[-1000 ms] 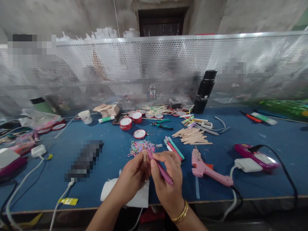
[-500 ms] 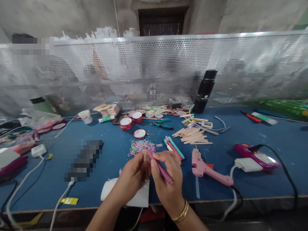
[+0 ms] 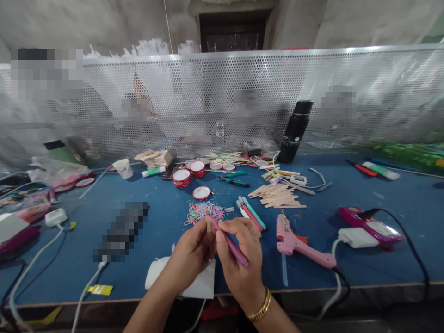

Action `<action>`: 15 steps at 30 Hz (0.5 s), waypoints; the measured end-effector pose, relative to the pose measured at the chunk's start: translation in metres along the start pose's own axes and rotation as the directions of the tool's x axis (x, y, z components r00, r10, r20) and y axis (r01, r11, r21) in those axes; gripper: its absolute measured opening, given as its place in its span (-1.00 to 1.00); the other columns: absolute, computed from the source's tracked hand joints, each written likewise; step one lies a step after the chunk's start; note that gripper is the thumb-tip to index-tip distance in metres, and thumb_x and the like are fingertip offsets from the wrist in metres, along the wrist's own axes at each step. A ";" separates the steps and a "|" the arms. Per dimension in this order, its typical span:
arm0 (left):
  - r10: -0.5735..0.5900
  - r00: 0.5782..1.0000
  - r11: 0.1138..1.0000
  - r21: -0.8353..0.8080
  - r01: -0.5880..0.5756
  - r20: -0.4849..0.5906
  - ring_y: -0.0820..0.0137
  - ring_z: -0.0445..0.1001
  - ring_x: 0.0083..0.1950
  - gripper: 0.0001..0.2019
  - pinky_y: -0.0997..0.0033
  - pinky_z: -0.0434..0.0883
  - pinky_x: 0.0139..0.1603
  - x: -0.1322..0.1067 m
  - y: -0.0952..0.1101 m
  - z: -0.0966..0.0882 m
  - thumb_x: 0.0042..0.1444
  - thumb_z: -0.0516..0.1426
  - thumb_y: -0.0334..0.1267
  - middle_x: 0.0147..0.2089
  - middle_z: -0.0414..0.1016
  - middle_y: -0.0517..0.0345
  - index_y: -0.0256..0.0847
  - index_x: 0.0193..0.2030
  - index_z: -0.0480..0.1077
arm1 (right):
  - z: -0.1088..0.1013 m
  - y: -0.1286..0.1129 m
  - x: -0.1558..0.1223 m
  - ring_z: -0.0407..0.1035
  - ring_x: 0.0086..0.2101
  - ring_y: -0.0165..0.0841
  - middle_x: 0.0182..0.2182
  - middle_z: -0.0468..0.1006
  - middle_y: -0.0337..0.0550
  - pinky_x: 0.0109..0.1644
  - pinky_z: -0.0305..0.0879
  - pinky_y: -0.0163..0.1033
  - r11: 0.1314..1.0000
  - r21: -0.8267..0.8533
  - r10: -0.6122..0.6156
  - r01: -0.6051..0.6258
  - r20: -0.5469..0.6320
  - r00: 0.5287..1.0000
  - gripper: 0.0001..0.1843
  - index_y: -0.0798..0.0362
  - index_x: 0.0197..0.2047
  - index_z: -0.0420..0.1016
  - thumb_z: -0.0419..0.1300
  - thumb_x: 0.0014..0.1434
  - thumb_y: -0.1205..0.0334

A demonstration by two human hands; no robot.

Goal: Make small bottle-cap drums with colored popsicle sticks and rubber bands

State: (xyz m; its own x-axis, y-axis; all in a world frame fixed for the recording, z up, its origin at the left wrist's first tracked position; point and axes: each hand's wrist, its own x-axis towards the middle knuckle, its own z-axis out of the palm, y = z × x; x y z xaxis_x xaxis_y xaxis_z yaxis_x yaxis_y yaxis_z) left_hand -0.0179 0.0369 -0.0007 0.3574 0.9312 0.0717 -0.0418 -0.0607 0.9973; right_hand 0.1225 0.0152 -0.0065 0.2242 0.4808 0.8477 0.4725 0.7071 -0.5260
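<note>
My left hand (image 3: pixel 192 252) is closed around a wooden craft stick (image 3: pixel 208 225), held upright near the table's front edge. In my right hand (image 3: pixel 243 254) is a purple marker (image 3: pixel 236 249), its upper end against or very close to the stick. Exact contact between tip and stick is hidden by my fingers. Just beyond both hands lies a pile of small coloured rubber bands (image 3: pixel 204 210). Several markers (image 3: pixel 251 213) rest to the right of the pile. White paper (image 3: pixel 199 284) lies under my left wrist.
A pink glue gun (image 3: pixel 291 243) lies to the right, with loose craft sticks (image 3: pixel 282 196) behind it. Red-edged round pieces (image 3: pixel 181 177), pliers (image 3: pixel 234 178) and a black bottle (image 3: pixel 296 132) stand farther back. A phone (image 3: pixel 123 231) with a cable is at left.
The purple marker and my right fingers have shifted very slightly to the left along the stick. My left hand and the objects on the table look unchanged.
</note>
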 end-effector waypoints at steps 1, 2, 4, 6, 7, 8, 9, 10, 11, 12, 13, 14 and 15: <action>0.004 1.000 1.000 0.004 -0.004 0.000 0.47 0.18 -0.41 -0.69 0.50 0.21 -0.39 0.000 0.000 0.000 0.34 0.17 0.07 -0.39 0.23 0.28 -0.14 -0.24 0.35 | 0.000 0.000 0.000 0.49 -0.17 -0.26 -0.21 0.66 -0.19 -0.02 0.39 -0.05 1.000 0.004 -0.005 0.005 -0.008 1.000 -0.86 -0.03 -0.07 0.50 0.24 0.34 0.37; 0.005 1.000 1.000 0.009 -0.005 0.003 0.47 0.18 -0.41 -0.69 0.50 0.20 -0.39 0.000 0.000 0.000 0.35 0.16 0.06 -0.39 0.23 0.28 -0.14 -0.23 0.35 | 0.000 0.000 0.000 0.50 -0.18 -0.27 -0.21 0.66 -0.19 -0.03 0.39 -0.06 1.000 0.007 -0.009 0.009 -0.015 1.000 -0.86 -0.03 -0.06 0.51 0.24 0.34 0.36; 0.007 1.000 1.000 0.017 -0.007 0.010 0.48 0.16 -0.42 -0.68 0.51 0.17 -0.42 0.000 0.000 -0.001 0.36 0.15 0.08 -0.39 0.24 0.28 -0.14 -0.20 0.35 | -0.001 0.000 0.000 0.51 -0.22 -0.28 -0.24 0.66 -0.20 -0.05 0.40 -0.07 1.000 0.013 -0.011 0.011 -0.018 1.000 -0.86 -0.03 -0.04 0.52 0.25 0.35 0.35; 0.010 1.000 1.000 0.024 -0.010 0.013 0.48 0.16 -0.42 -0.68 0.51 0.17 -0.43 0.000 -0.002 -0.001 0.37 0.13 0.09 -0.40 0.25 0.28 -0.15 -0.18 0.35 | -0.001 -0.001 0.001 0.53 -0.25 -0.29 -0.26 0.65 -0.20 -0.07 0.40 -0.08 1.000 0.026 -0.009 0.009 -0.006 1.000 -0.84 -0.03 -0.01 0.52 0.25 0.35 0.34; 0.013 1.000 1.000 0.025 -0.014 0.013 0.48 0.16 -0.42 -0.68 0.51 0.17 -0.42 0.000 -0.003 -0.002 0.37 0.13 0.09 -0.40 0.25 0.27 -0.15 -0.17 0.36 | -0.002 -0.001 0.001 0.53 -0.26 -0.29 -0.26 0.66 -0.20 -0.07 0.41 -0.08 0.999 0.035 -0.009 0.009 0.005 1.000 -0.83 -0.03 -0.01 0.52 0.25 0.35 0.35; 0.021 1.000 0.999 0.024 -0.021 0.010 0.49 0.17 -0.42 -0.68 0.51 0.18 -0.42 0.000 -0.004 -0.002 0.37 0.13 0.08 -0.39 0.26 0.27 -0.15 -0.16 0.37 | -0.002 -0.001 0.002 0.53 -0.25 -0.29 -0.25 0.66 -0.18 -0.08 0.42 -0.08 0.999 0.044 -0.010 0.009 0.017 1.000 -0.82 -0.03 0.00 0.52 0.25 0.36 0.36; 0.026 1.000 0.999 0.021 -0.026 0.007 0.49 0.16 -0.43 -0.68 0.51 0.18 -0.42 0.000 -0.005 -0.002 0.37 0.14 0.08 -0.39 0.26 0.27 -0.15 -0.14 0.37 | -0.002 -0.002 0.002 0.54 -0.23 -0.28 -0.23 0.67 -0.17 -0.08 0.42 -0.08 0.999 0.050 -0.011 0.010 0.028 1.000 -0.80 -0.04 0.01 0.53 0.24 0.36 0.38; 0.025 1.000 1.000 0.018 -0.025 0.004 0.50 0.16 -0.43 -0.68 0.51 0.18 -0.43 0.000 -0.005 -0.002 0.36 0.14 0.09 -0.38 0.26 0.27 -0.15 -0.13 0.38 | -0.003 -0.002 0.003 0.54 -0.22 -0.27 -0.21 0.67 -0.16 -0.07 0.43 -0.08 0.999 0.052 -0.015 0.013 0.037 0.999 -0.79 -0.04 0.01 0.53 0.23 0.35 0.39; 0.025 1.000 1.000 0.013 -0.025 0.003 0.50 0.15 -0.44 -0.67 0.51 0.16 -0.44 0.000 -0.005 -0.002 0.36 0.15 0.09 -0.38 0.25 0.27 -0.15 -0.12 0.39 | -0.003 -0.002 0.003 0.54 -0.20 -0.27 -0.20 0.68 -0.16 -0.07 0.43 -0.08 0.999 0.050 -0.017 0.015 0.045 0.999 -0.78 -0.04 0.01 0.53 0.23 0.35 0.40; 0.028 1.000 1.000 0.008 -0.028 0.001 0.50 0.14 -0.44 -0.67 0.51 0.15 -0.44 0.000 -0.005 -0.002 0.35 0.16 0.10 -0.38 0.25 0.27 -0.15 -0.12 0.39 | -0.003 -0.002 0.004 0.54 -0.19 -0.26 -0.20 0.68 -0.17 -0.06 0.43 -0.08 0.999 0.046 -0.018 0.015 0.052 0.998 -0.77 -0.05 0.01 0.53 0.23 0.34 0.41; 0.028 1.000 1.000 0.004 -0.028 0.005 0.50 0.13 -0.44 -0.67 0.52 0.15 -0.44 0.000 -0.005 -0.002 0.35 0.16 0.10 -0.39 0.24 0.28 -0.15 -0.13 0.39 | -0.004 -0.002 0.004 0.54 -0.18 -0.26 -0.20 0.68 -0.17 -0.06 0.43 -0.07 0.999 0.043 -0.017 0.014 0.057 0.998 -0.78 -0.05 0.01 0.53 0.23 0.34 0.40; 0.026 1.000 1.000 0.001 -0.026 0.011 0.50 0.13 -0.43 -0.68 0.52 0.15 -0.44 -0.001 -0.005 -0.002 0.35 0.16 0.09 -0.39 0.23 0.28 -0.15 -0.14 0.39 | -0.004 -0.003 0.004 0.54 -0.18 -0.26 -0.20 0.68 -0.18 -0.06 0.43 -0.07 0.999 0.043 -0.015 0.012 0.062 0.998 -0.79 -0.05 0.00 0.53 0.24 0.33 0.38; 0.026 1.000 1.000 0.001 -0.026 0.017 0.50 0.14 -0.43 -0.69 0.51 0.17 -0.42 -0.001 -0.004 -0.002 0.35 0.16 0.08 -0.39 0.24 0.27 -0.15 -0.15 0.39 | -0.005 -0.003 0.004 0.54 -0.18 -0.26 -0.21 0.67 -0.18 -0.05 0.43 -0.07 0.999 0.047 -0.010 0.007 0.066 0.998 -0.81 -0.05 -0.02 0.54 0.24 0.34 0.37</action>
State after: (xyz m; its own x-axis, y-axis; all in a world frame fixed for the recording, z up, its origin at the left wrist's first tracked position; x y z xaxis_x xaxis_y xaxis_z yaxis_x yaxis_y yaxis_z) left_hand -0.0197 0.0371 -0.0047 0.3717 0.9232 0.0976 -0.0502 -0.0851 0.9951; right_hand 0.1264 0.0127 -0.0012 0.1622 0.5070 0.8465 0.4334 0.7341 -0.5227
